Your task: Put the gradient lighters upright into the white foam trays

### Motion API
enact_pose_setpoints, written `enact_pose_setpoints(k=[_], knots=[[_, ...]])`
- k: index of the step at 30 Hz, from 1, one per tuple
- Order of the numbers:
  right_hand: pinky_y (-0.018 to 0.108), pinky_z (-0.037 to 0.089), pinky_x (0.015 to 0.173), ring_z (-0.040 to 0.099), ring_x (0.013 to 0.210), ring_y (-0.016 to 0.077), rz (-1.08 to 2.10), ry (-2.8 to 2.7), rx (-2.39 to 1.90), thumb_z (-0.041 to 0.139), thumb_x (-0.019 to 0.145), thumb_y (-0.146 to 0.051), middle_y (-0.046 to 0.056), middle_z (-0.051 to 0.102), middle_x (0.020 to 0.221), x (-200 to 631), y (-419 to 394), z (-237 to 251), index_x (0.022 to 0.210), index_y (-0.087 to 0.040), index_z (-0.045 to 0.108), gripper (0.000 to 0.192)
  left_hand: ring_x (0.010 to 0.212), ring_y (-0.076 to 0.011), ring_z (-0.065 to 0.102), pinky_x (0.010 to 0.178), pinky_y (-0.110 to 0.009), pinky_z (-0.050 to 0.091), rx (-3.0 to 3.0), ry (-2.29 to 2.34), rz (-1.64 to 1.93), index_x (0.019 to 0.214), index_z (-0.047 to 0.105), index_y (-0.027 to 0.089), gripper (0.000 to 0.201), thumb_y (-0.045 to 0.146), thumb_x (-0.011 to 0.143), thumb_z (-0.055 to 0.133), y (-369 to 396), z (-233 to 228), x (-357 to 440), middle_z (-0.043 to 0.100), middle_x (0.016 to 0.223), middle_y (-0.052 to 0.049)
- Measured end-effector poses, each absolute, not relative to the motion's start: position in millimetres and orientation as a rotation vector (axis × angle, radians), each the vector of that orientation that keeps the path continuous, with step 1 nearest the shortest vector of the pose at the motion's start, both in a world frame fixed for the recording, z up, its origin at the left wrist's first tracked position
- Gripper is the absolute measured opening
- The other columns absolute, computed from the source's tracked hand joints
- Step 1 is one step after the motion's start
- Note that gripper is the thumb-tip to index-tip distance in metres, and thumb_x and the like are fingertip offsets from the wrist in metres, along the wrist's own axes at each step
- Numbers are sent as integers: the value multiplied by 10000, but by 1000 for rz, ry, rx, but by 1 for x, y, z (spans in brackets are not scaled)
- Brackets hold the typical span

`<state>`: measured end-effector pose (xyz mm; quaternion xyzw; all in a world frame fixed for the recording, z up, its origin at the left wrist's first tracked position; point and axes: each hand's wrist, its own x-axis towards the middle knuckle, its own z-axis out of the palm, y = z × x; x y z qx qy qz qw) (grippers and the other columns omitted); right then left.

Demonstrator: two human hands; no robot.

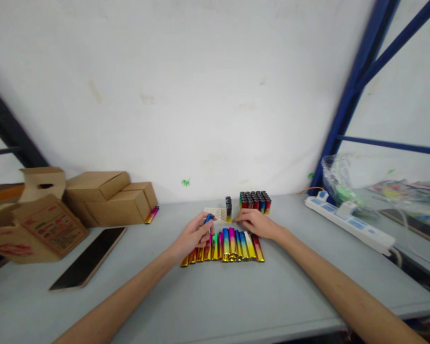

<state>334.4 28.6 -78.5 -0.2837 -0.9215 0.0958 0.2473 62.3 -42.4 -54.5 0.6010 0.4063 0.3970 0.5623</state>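
- Head view: a row of glossy lighter sleeves (224, 247), metallic and rainbow-striped in gold, pink, blue and green, lies side by side on the smooth grey table (208, 306); this row serves as the landmark.
- The left hand (194, 235) rests over the row's left end, fingers curled together, pinching a small blue lighter (209, 218) at the fingertips.
- The right hand (255, 223) lies palm down just behind the row's right end, fingers pressed together and stretched toward a pale flat tray (215, 213).
- Behind the row stands a block of upright lighters (255, 201) with dark tops, and a lone one (228, 209) beside the tray.
- Far left of the row sit matte cardboard boxes (107, 197); one open box (34, 224) bears red print, too blurred to read.
- Right of the row lies a white power strip (347, 222).
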Motion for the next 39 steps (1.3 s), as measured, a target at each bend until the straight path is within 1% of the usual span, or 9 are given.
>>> enact_pose_setpoints(k=[2, 5, 9, 13, 19, 25, 31, 34, 39], knots=[[339, 544, 911, 693, 962, 197, 263, -2512, -767, 504, 938, -42, 95, 724, 1054, 334, 28, -78, 1130, -180, 774, 359, 461, -51, 269, 430, -178, 203, 1431, 1023, 941, 1000, 543, 219, 446, 636, 870, 635, -43, -55, 63, 426, 664, 84], [342, 546, 918, 694, 970, 197, 272, -2508, -750, 509, 935, -41, 93, 725, 1065, 335, 29, -79, 1137, -187, 771, 362, 498, -93, 278, 454, -222, 236, 1609, 1158, 975, 782, 517, 203, 484, 674, 879, 566, -43, -55, 64, 342, 590, 74], [339, 546, 933, 695, 974, 194, 273, -2509, -749, 509, 929, -35, 89, 726, 1074, 335, 30, -81, 1141, -188, 771, 370, 581, -130, 332, 531, -259, 268, 1806, 1321, 1021, 622, 385, 218, 511, 642, 867, 527, -40, -59, 62, 319, 589, 47], [345, 547, 942, 697, 979, 198, 284, -2506, -764, 504, 919, -19, 96, 728, 1075, 334, 30, -81, 1136, -172, 772, 378, 613, -143, 353, 571, -270, 267, 1889, 1394, 990, 603, 378, 220, 415, 530, 861, 476, -41, -60, 61, 335, 605, 36], [345, 550, 944, 697, 975, 197, 310, -2492, -755, 504, 889, 2, 90, 722, 1057, 333, 30, -80, 1122, -181, 776, 402, 622, -149, 367, 581, -271, 276, 1909, 1387, 982, 620, 387, 221, 337, 458, 853, 441, -43, -59, 61, 360, 618, 34], [344, 545, 948, 695, 982, 198, 311, -2493, -759, 500, 889, 5, 96, 725, 1059, 333, 29, -81, 1115, -173, 778, 400, 570, -127, 350, 521, -250, 277, 1859, 1290, 1012, 643, 406, 213, 422, 533, 901, 500, -40, -63, 59, 367, 591, 45], [336, 542, 942, 691, 984, 196, 288, -2499, -760, 506, 898, -4, 92, 726, 1071, 332, 29, -81, 1124, -172, 772, 387, 459, -82, 361, 417, -197, 244, 1642, 1051, 1007, 941, 511, 207, 408, 615, 938, 531, -35, -65, 59, 471, 620, 72], [333, 549, 926, 689, 974, 197, 272, -2491, -750, 497, 917, -14, 98, 726, 1064, 332, 28, -80, 1124, -162, 767, 371, 493, -77, 457, 452, -195, 352, 1642, 982, 1050, 987, 535, 188, 432, 617, 938, 548, -21, -61, 58, 547, 702, 46], [330, 551, 924, 687, 975, 189, 275, -2462, -722, 481, 934, -16, 92, 722, 1069, 331, 26, -79, 1132, -175, 763, 379, 711, -145, 630, 669, -270, 547, 1684, 977, 1217, 1027, 623, 169, 474, 614, 868, 652, 26, -50, 63, 635, 789, -5]])
